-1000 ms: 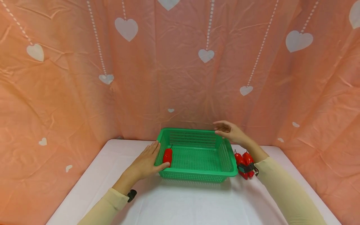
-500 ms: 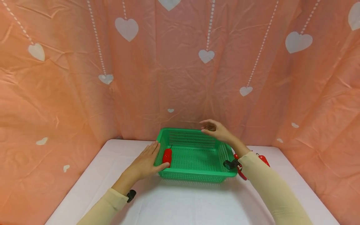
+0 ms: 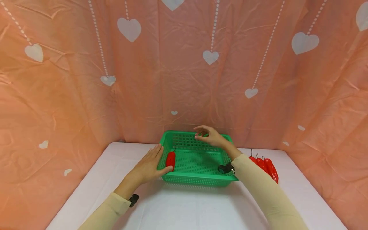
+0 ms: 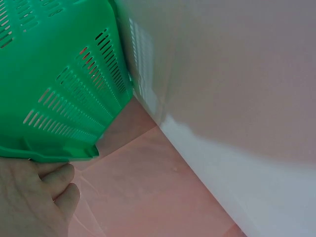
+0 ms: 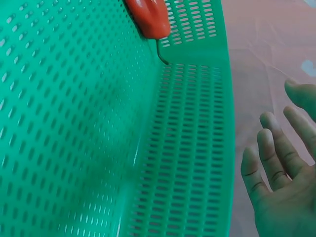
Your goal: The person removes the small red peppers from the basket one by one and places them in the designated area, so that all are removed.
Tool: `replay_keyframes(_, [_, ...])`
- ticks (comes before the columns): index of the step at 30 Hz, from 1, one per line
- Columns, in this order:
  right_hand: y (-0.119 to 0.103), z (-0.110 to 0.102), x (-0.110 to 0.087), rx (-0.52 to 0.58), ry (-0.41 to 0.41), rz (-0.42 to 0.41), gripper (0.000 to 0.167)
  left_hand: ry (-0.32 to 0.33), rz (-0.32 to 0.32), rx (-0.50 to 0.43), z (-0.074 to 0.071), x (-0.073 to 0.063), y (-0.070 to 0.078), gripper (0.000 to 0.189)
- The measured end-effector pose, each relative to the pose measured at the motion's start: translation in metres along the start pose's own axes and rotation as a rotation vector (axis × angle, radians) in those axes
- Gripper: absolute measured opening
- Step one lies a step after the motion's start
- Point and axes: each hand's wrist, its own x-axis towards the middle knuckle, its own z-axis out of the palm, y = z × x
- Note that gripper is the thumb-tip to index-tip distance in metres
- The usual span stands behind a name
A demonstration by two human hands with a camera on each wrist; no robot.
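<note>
A green perforated plastic basket (image 3: 198,176) stands near the back of the table. Inside it, along the left wall, lies one red chili pepper (image 3: 171,159) with a thin dark stem. My left hand (image 3: 148,164) rests on the basket's left rim, fingers straight and thumb over the front left corner. Over the back part of the basket hovers my right hand (image 3: 212,137), its fingers loosely bent and nothing between them. In the right wrist view, the right hand's fingers (image 5: 269,158) are apart from the basket rim, and the pepper (image 5: 150,19) shows at the top.
Right of the basket, three red chili peppers (image 3: 267,166) lie side by side on the white tablecloth (image 3: 184,207), partly behind my right sleeve (image 3: 258,185). A pink curtain (image 3: 184,80) with white hearts hangs behind and at both sides.
My right hand has moved left, from the basket's right side to above its back middle. More of the peppers on the right now shows past the sleeve. My left hand stays put.
</note>
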Motion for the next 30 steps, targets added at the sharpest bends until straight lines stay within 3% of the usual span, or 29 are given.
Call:
replay_keyframes(11, [0.002,0.028,0.017,0.002,-0.055,0.027,0.047,0.002,-0.002,0.008,0.001,0.000,-0.002,0.112])
replay_keyframes(30, [-0.013,0.063,0.034,0.029,-0.223,0.186,0.054,0.009,0.010,0.011,0.000,0.000,0.001,0.109])
